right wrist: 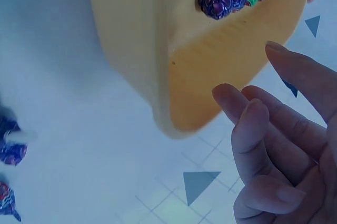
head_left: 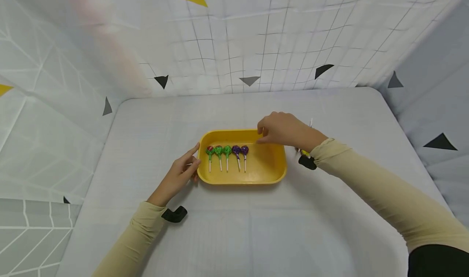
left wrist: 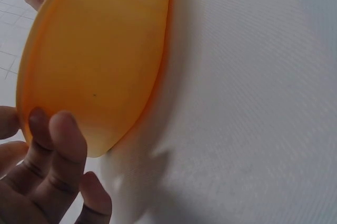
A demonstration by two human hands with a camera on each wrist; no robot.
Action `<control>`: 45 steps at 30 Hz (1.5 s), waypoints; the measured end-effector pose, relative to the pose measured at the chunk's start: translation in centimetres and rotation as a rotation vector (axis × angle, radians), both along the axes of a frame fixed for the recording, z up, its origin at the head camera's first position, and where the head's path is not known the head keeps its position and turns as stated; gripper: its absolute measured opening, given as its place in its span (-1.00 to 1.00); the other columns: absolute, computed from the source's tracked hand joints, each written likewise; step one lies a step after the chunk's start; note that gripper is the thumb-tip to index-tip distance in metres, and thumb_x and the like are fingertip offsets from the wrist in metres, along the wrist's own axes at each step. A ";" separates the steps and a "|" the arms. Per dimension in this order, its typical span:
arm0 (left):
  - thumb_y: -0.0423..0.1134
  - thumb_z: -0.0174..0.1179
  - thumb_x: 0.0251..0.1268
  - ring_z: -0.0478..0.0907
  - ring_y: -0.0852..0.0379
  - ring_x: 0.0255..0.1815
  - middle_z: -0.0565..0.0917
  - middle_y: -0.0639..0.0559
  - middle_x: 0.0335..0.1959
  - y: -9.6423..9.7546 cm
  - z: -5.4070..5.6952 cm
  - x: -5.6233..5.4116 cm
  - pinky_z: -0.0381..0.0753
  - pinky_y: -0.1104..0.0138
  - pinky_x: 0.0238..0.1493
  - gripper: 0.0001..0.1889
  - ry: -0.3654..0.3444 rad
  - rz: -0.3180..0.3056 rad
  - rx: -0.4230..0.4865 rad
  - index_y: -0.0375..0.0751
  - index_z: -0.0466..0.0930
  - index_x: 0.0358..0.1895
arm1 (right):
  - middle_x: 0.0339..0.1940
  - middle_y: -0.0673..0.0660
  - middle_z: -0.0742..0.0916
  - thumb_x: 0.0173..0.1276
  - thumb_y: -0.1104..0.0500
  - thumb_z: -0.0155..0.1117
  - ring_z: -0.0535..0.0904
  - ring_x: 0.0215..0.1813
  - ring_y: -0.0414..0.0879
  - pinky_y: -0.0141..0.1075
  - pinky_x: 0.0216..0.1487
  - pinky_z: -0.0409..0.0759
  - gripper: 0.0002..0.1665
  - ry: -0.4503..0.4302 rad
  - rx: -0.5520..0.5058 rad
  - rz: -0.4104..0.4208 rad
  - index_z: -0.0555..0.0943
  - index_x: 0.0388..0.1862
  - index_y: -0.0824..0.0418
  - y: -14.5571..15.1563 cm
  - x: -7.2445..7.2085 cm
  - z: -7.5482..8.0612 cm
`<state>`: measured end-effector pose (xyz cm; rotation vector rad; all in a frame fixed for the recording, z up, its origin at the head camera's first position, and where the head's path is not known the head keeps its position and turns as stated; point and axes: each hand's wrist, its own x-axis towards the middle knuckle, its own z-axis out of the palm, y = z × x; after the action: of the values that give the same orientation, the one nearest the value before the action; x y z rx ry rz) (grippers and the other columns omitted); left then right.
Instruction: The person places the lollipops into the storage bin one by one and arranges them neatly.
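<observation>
A yellow tray point(head_left: 265, 163) stands mid-table, with several wrapped lollipops lined up inside. Green-wrapped lollipops point(head_left: 218, 150) lie toward its left end, and two purple-wrapped lollipops point(head_left: 244, 150) lie beside them. My left hand point(head_left: 180, 172) holds the tray's left end, fingers against the outer wall in the left wrist view. Over the tray's far right rim is my right hand point(head_left: 281, 129). Its fingers point(right wrist: 250, 129) are loosely bent, with nothing between thumb and fingertips in the right wrist view.
More lollipops point(right wrist: 11, 147) lie on the table right of the tray, partly hidden under my right wrist in the head view. A white patterned curtain point(head_left: 234, 36) rises behind the white-covered table point(head_left: 227, 236).
</observation>
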<state>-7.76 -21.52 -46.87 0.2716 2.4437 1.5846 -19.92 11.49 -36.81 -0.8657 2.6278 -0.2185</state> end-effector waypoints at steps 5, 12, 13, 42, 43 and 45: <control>-0.24 0.03 0.67 0.57 -0.05 -0.46 0.56 -0.14 -0.31 0.0 -0.1 0.0 0.66 0.27 -0.36 -0.38 0.005 0.000 -0.001 -0.06 0.10 0.67 | -0.10 0.07 0.83 0.36 -0.14 0.47 0.69 0.01 0.05 -0.03 0.05 0.70 -0.53 -0.006 -0.009 -0.031 0.76 0.02 0.18 1.1 0.1 0.5; -0.22 0.03 0.67 0.57 -0.02 -0.46 0.57 -0.11 -0.32 0.0 0.0 0.1 0.66 0.28 -0.36 -0.38 0.006 0.005 -0.010 -0.06 0.10 0.67 | -0.09 0.08 0.83 0.37 -0.12 0.46 0.66 0.04 0.08 0.01 0.05 0.68 -0.57 0.003 -0.008 -0.078 0.76 0.01 0.17 2.8 0.1 0.9; -0.22 0.03 0.67 0.57 -0.02 -0.46 0.57 -0.12 -0.32 0.0 0.0 0.1 0.66 0.28 -0.36 -0.38 0.006 0.004 -0.008 -0.06 0.10 0.67 | -0.09 0.07 0.83 0.37 -0.12 0.46 0.65 0.04 0.08 0.01 0.04 0.67 -0.58 0.004 -0.009 -0.086 0.76 0.01 0.16 3.1 0.1 1.0; -0.22 0.02 0.67 0.56 -0.14 -0.45 0.56 -0.18 -0.32 0.0 0.2 0.0 0.65 0.26 -0.35 -0.39 -0.003 -0.007 0.000 -0.06 0.10 0.67 | -0.17 0.08 0.83 0.36 -0.04 0.48 0.70 -0.12 0.01 0.01 -0.09 0.70 -0.66 -0.026 0.034 -0.183 0.75 -0.08 0.18 9.1 -0.4 -1.8; -0.22 0.02 0.67 0.56 -0.15 -0.45 0.56 -0.18 -0.32 0.0 0.2 0.0 0.65 0.26 -0.35 -0.39 -0.004 -0.007 0.002 -0.06 0.10 0.67 | -0.17 0.08 0.83 0.35 -0.04 0.48 0.70 -0.14 0.00 0.00 -0.11 0.70 -0.66 -0.030 0.044 -0.188 0.75 -0.08 0.19 9.2 -0.4 -1.9; -0.22 0.02 0.67 0.56 -0.17 -0.45 0.56 -0.18 -0.31 0.0 0.3 0.0 0.65 0.27 -0.35 -0.39 -0.006 -0.007 0.003 -0.06 0.10 0.67 | -0.17 0.09 0.83 0.35 -0.05 0.48 0.70 -0.18 -0.02 -0.03 -0.15 0.70 -0.63 -0.040 0.064 -0.199 0.75 -0.07 0.21 9.4 -0.5 -2.4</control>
<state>-7.72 -21.50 -46.61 0.2754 2.4337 1.5837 -20.43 20.93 -39.18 -0.5731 2.6676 -0.1997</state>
